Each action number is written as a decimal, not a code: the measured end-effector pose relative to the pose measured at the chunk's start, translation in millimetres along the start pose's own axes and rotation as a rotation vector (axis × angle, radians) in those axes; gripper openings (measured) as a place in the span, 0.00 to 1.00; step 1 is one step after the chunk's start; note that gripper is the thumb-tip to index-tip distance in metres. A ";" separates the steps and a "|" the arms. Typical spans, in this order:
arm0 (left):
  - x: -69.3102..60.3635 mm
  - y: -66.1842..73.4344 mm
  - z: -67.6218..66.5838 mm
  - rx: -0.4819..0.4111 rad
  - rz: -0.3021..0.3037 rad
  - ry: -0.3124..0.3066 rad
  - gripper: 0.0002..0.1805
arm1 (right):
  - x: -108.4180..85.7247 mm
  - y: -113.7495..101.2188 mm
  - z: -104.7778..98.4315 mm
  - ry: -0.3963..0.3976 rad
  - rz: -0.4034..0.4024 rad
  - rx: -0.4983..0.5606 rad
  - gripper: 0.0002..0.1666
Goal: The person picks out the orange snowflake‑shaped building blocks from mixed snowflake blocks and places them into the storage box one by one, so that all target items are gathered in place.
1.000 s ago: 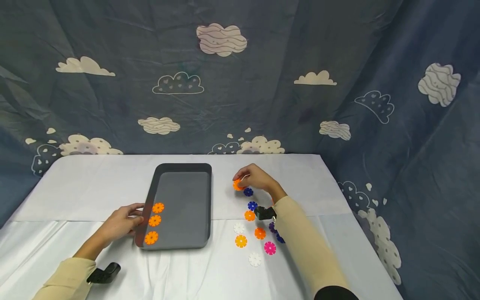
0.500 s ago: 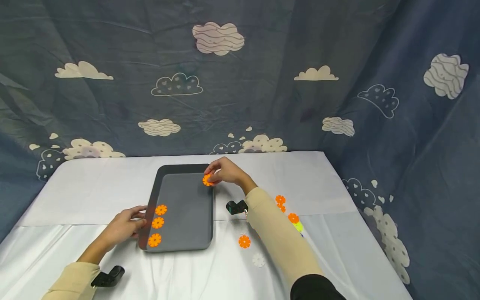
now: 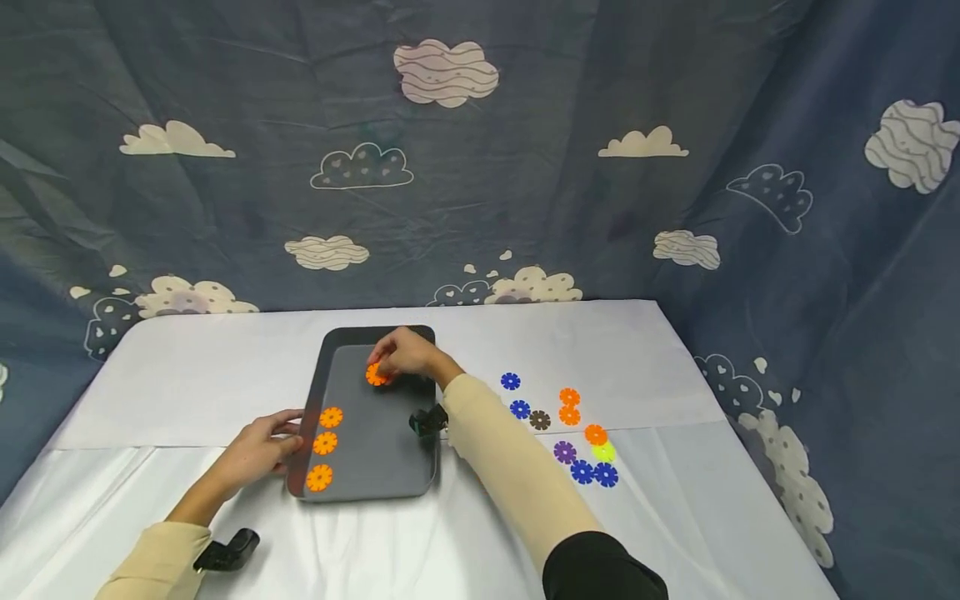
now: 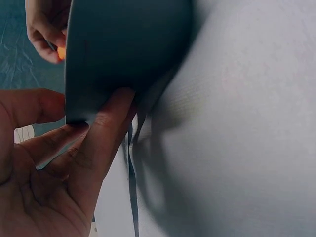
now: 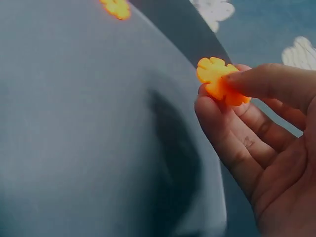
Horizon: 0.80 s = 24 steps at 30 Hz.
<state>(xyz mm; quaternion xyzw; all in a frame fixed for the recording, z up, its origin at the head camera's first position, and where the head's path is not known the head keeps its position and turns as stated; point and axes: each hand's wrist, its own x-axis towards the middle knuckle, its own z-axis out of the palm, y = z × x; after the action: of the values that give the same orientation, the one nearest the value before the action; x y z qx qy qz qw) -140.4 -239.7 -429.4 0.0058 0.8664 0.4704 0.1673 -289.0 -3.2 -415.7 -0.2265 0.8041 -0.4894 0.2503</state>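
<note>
My right hand is over the far part of the dark grey tray, with an orange flower-shaped plastic disc pinched between thumb and fingers. In the right wrist view the disc is raised above the tray floor, and a shadow falls below it. At the tray's left side, my left hand holds the rim; the left wrist view has its fingers against the outer wall. Inside the tray, along the left edge, lie three orange discs: a far one, a middle one and a near one.
Right of the tray, on the white cloth, lie several loose discs, among them a blue disc, a brown disc, a purple disc and a yellow disc. My right sleeve covers part of the cloth. A cloud-print curtain stands behind.
My right hand has carried the orange disc leftward from the loose discs, across the tray's right rim, to above the tray. My left hand stays at the left rim.
</note>
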 end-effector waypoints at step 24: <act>1.5 -0.3 -0.2 0.000 0.007 -0.004 0.28 | 22.1 -5.7 73.2 0.324 0.167 0.217 0.04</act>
<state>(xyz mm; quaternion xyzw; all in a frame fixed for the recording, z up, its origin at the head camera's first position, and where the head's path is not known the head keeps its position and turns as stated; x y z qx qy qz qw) -141.9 -239.7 -430.0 0.0098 0.8660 0.4711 0.1676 -259.7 -68.3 -443.5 -0.0492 0.7924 -0.5807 0.1805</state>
